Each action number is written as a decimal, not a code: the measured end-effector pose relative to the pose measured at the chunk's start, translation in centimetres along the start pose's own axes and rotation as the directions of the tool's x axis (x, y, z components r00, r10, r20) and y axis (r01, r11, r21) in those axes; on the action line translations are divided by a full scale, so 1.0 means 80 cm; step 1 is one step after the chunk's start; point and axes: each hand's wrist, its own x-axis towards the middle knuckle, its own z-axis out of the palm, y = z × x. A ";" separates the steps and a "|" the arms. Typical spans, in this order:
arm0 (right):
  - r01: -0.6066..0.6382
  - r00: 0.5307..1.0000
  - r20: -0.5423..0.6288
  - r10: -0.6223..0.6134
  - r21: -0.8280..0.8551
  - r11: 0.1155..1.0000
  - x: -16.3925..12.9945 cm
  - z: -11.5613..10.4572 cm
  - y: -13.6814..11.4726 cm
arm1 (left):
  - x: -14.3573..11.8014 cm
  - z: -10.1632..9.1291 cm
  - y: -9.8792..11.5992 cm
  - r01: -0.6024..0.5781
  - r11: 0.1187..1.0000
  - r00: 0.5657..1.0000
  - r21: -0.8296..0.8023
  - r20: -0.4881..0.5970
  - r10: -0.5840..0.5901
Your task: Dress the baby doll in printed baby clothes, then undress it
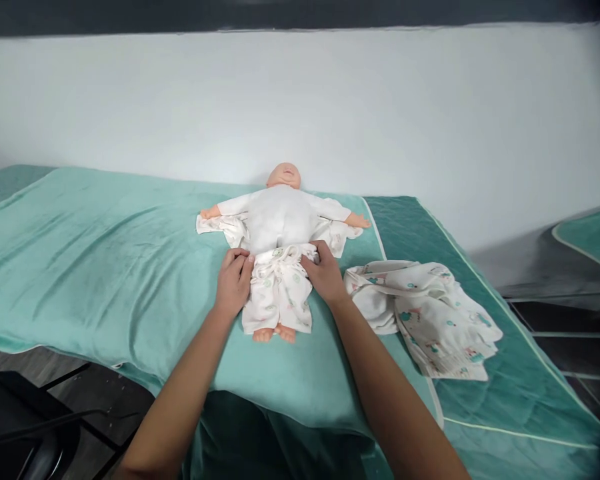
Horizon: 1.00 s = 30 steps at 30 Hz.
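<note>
A baby doll (280, 213) lies on its back on a teal towel (105, 267), head toward the wall and arms spread. It wears a white top and white patterned trousers (280, 297), with bare feet showing at the hem. My left hand (234, 281) grips the trousers' waistband at the doll's hip on the left. My right hand (324, 273) grips the waistband on the opposite side. An open patterned garment lies spread under the doll's arms.
A crumpled pile of patterned baby clothes (425, 317) lies to the right of the doll on a darker teal quilted cover (485, 400). A white wall (300, 100) stands behind. A black chair (25, 427) sits at lower left.
</note>
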 end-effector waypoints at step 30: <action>0.001 0.987 0.160 -0.015 0.089 0.996 -0.094 0.005 -0.031 | -0.089 -0.047 0.007 -0.012 0.997 0.964 -0.074 0.265 0.032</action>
